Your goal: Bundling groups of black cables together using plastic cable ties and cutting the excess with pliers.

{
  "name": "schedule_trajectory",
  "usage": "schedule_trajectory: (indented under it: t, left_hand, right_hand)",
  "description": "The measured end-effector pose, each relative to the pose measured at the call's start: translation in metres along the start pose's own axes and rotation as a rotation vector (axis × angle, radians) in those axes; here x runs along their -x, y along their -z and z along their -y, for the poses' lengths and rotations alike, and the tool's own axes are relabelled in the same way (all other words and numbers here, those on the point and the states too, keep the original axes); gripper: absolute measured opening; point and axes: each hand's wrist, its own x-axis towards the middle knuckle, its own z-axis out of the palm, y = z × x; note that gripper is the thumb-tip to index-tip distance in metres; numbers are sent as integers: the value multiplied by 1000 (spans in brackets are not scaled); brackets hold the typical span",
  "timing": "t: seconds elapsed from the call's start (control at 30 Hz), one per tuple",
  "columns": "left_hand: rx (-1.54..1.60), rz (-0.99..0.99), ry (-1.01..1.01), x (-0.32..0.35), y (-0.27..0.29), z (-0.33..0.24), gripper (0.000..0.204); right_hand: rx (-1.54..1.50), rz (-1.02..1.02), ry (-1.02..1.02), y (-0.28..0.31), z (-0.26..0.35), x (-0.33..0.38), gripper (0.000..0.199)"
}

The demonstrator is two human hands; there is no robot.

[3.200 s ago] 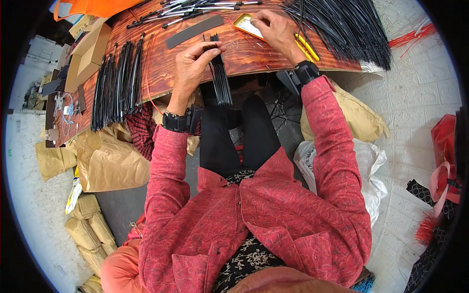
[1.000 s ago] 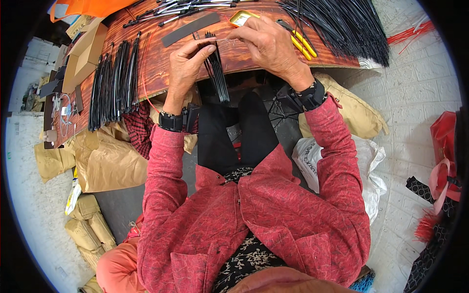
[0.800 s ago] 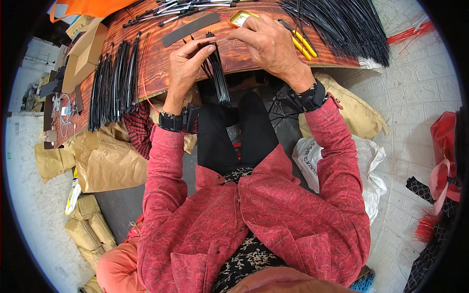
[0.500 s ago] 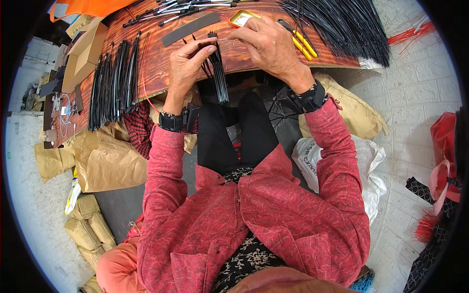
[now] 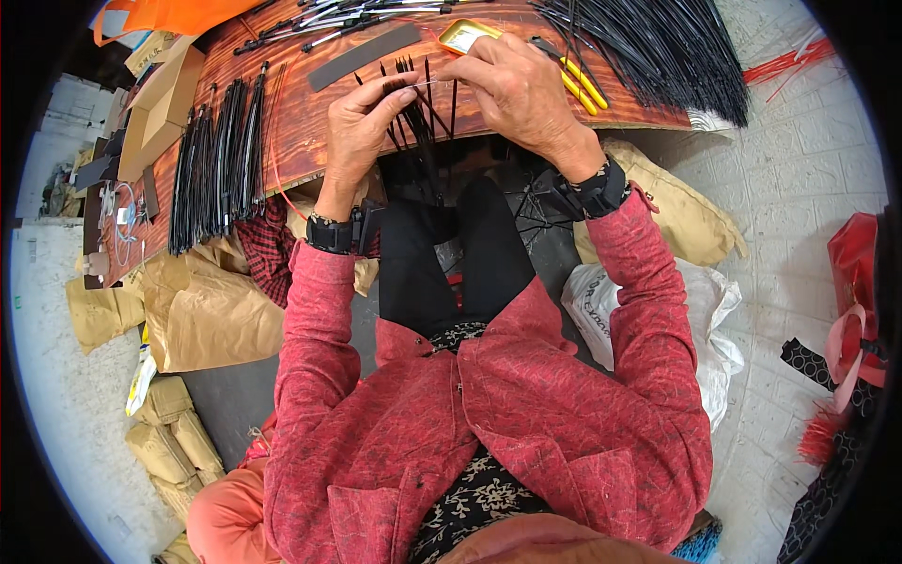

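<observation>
At the near edge of the table, my left hand is closed, thumb against fingers, on a thin pale wire. Thin black rods, like umbrella ribs, hang beside its fingertips and fan out below. Whether the wire passes through their ends is too small to tell. My right hand pinches the wire's other side, its fingertips a short way from the left ones. Behind the right hand lie a small yellow-rimmed tin and yellow-handled pliers.
Bundles of black rods lie on the left of the wooden table, near an open cardboard box. A large pile of black rods covers the right end. A dark flat strip lies at the back. Brown paper sacks stand below.
The rods hanging between my hands have spread from a tight bundle into a loose fan, some now further right. Both hands stay in nearly the same place.
</observation>
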Motion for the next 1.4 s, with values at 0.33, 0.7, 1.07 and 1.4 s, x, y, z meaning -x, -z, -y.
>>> schedule_trajectory:
  t: [0.33,0.7,1.07,1.4]
  left_hand:
    - [0,-12,-58,-16,-2,-8,25]
    - [40,9,1,-19,4,7,26]
    - [11,-1,-29,-17,1,2,21]
    - [-9,14,-28,-15,-1,-2,20]
  right_hand:
    - [-75,-88,-26,-19,-20,-3,16]
    - [-203,-102,-127,-30,-21,1,17]
    - [-74,-120,-46,-20,-14,-3,19]
    - [49,-89,-11,-10,-11,-5,23]
